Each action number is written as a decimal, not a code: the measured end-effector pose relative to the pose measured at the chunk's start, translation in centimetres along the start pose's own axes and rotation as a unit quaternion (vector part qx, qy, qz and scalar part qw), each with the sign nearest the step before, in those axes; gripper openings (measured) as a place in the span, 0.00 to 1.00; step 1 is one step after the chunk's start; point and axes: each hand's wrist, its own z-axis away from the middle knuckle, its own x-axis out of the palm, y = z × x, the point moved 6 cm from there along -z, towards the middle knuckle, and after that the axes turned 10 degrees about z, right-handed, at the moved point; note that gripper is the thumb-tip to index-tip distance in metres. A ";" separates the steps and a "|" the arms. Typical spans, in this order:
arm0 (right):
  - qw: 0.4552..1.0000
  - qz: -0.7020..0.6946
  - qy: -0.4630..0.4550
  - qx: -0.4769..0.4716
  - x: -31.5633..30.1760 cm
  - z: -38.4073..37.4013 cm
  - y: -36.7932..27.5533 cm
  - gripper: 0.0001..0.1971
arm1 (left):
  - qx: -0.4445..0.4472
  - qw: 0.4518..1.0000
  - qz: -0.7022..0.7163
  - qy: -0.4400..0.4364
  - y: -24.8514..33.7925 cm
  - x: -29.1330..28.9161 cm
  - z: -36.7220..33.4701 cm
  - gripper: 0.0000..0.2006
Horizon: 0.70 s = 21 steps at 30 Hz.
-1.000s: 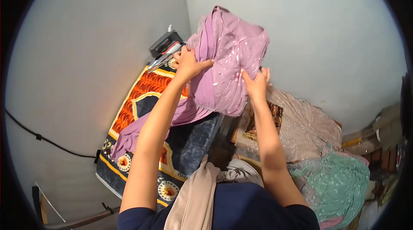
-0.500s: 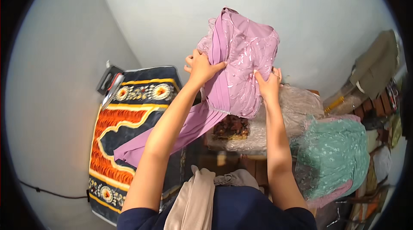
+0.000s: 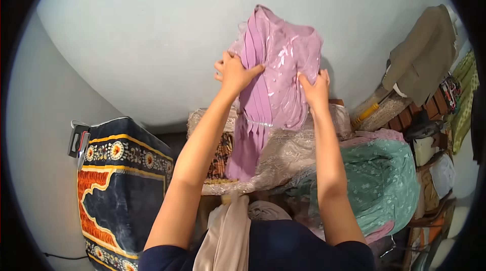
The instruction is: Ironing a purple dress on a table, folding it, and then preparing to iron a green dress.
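Both hands hold up a folded mauve-pink embroidered dress [image 3: 286,76] in front of the pale wall. My left hand [image 3: 234,73] grips its left side, with the thumb pressed across a pleated strip of plain mauve fabric [image 3: 258,96] and the fingers behind the cloth. On the opposite edge, my right hand [image 3: 317,90] pinches the dress, its thumb on the front and the other fingers mostly behind. A loose length of the plain fabric hangs below the bundle, over a beige lace garment [image 3: 286,157].
A green embroidered garment [image 3: 387,182] lies heaped at the right. At the left, a patterned rug [image 3: 129,190] drapes over something, with a small dark device [image 3: 78,142] at its corner. An olive-brown jacket [image 3: 425,53] hangs at far right, above a yellow-handled object [image 3: 365,114].
The view has turned to the right, so the rug sits further left. The hanging plain fabric, earlier trailing out to the left, now hangs nearly straight down. Both hands keep their hold.
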 end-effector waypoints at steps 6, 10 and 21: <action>0.999 -0.026 0.022 -0.022 -3.3 -6.5 -2.1 0.20 | 0.059 0.998 -0.003 0.035 5.5 0.2 -4.7 0.40; 0.997 -0.039 0.024 -0.054 -3.1 -8.4 -1.4 0.25 | 0.078 0.996 -0.002 0.050 6.5 0.8 -5.6 0.40; 1.000 0.026 -0.003 -0.011 3.9 -1.1 5.7 0.19 | -0.041 0.999 0.021 0.008 -5.9 6.8 -1.2 0.34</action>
